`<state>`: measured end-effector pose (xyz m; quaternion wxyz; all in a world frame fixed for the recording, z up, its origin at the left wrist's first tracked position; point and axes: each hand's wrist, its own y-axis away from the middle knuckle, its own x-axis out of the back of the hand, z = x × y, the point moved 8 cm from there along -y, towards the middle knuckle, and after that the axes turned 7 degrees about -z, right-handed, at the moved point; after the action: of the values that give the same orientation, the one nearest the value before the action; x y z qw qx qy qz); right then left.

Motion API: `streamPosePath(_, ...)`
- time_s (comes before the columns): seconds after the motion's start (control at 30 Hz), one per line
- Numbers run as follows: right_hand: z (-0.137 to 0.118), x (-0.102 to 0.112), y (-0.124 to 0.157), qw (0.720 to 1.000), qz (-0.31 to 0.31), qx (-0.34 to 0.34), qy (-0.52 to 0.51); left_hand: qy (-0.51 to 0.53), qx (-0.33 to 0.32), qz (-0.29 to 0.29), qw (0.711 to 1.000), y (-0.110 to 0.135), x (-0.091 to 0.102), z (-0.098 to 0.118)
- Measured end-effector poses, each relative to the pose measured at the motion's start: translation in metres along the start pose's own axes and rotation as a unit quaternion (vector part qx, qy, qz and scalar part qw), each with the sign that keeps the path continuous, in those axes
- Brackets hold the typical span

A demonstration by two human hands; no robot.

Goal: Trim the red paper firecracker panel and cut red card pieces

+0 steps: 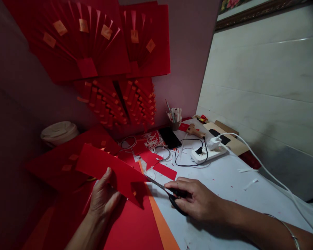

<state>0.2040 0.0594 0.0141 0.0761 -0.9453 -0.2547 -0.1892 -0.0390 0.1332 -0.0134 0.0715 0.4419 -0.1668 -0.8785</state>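
Observation:
My left hand (103,196) pinches a strip of red paper (111,170) from below, thumb on its near face. The strip is tilted down to the right, and its right end has a notch between two points. In my right hand (193,198) is a pair of black-handled scissors (159,184), fingers through the loops. The blade tips meet the upper right point of the strip. Whether the blades are parted is hard to tell. Beneath lie large red sheets (135,227) and an orange sheet (160,218).
A phone (170,138), a glue gun (195,131) and a white power strip (208,152) with cables lie beyond my right hand. Red scraps (165,171) and white shreds are scattered nearby. A pen cup (175,121) stands by the wall. Red paper fans (86,41) hang above.

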Motion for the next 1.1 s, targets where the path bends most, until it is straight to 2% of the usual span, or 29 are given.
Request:
streamPosePath(0.87,-0.0015,0.0003,-0.0001,1.0,0.011,0.009,0.014,0.004,-0.007,0.01,1.0,-0.0005,-0.0013,-0.0011)
streamPosePath(1.1,0.0047,0.0022,0.0,0.999,0.014,-0.025,-0.017,0.009,0.0,0.005,1.0,-0.0002,-0.0001,0.0008)
